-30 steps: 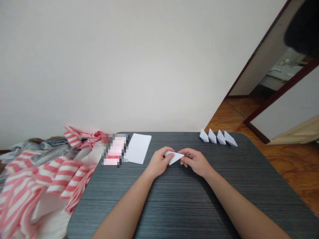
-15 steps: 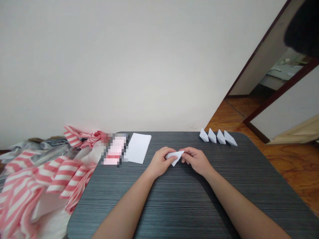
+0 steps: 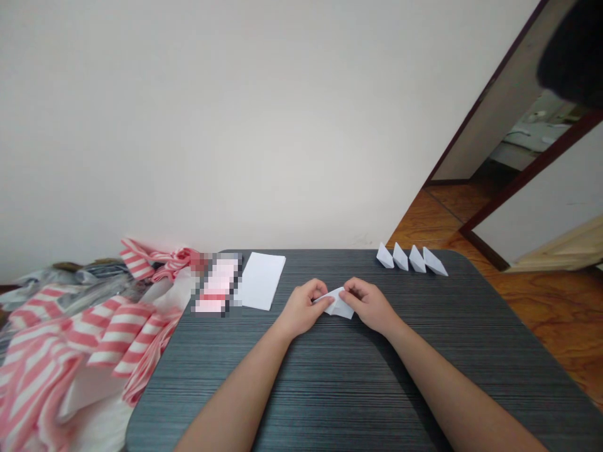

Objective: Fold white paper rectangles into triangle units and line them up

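Observation:
A small folded piece of white paper (image 3: 340, 306) is held between my two hands above the middle of the dark table. My left hand (image 3: 304, 307) pinches its left end, thumb on top. On the other side, my right hand (image 3: 370, 304) grips the right edge between thumb and fingers. Part of the paper is covered by both thumbs. Several folded white paper boats (image 3: 401, 258) stand in a row at the table's back right. To the left of my left hand lies a stack of white paper sheets (image 3: 262, 280).
The dark wood-grain table (image 3: 301, 389) stands against a pale wall (image 3: 282, 125). A pixelated pink and black rectangular item (image 3: 219, 284) lies at its back left. Red-and-white striped cloth (image 3: 117, 333) is heaped left of the table. A doorway and wooden floor (image 3: 541, 301) are at right.
The folded paper has gone from a flat triangle to a wider, partly opened shape. My right thumb has moved onto its face, and my left hand keeps its hold.

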`<state>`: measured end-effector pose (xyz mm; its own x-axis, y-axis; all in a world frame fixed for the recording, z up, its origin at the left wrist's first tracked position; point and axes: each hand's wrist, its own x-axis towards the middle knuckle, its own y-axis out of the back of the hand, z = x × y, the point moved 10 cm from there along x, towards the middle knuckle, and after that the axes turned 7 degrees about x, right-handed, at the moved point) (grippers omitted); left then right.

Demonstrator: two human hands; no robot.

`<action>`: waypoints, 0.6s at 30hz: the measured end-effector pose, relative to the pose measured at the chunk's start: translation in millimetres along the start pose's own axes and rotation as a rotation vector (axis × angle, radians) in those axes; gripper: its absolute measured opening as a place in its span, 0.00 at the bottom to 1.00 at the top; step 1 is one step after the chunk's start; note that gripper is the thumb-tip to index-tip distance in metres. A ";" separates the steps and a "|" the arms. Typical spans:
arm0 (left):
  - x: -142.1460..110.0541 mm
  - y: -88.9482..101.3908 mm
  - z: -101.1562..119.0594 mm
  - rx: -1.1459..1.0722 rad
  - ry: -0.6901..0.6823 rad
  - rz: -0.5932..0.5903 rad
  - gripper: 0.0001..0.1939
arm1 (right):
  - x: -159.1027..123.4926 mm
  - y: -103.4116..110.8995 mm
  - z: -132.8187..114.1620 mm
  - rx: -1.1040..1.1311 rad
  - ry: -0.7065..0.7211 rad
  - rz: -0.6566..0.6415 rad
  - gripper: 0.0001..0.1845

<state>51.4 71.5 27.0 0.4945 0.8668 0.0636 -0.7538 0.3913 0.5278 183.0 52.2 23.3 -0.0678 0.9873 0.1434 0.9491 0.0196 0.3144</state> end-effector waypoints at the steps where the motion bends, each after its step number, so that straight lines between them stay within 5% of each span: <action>1: 0.1 -1.4 -0.4 -0.007 0.003 -0.012 0.11 | -0.2 -0.5 2.3 -0.013 -0.020 0.003 0.11; 9: 0.5 -3.8 9.6 0.059 -0.043 -0.051 0.14 | 0.1 3.5 -3.5 -0.091 -0.007 0.053 0.12; 18: -1.0 -10.8 15.3 0.143 -0.097 -0.125 0.13 | 0.0 -5.7 -17.9 -0.080 0.087 -0.035 0.09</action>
<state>65.7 61.7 34.3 0.6246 0.7780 0.0675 -0.6185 0.4400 0.6510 172.1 49.3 38.2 -0.1299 0.9688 0.2110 0.9182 0.0372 0.3944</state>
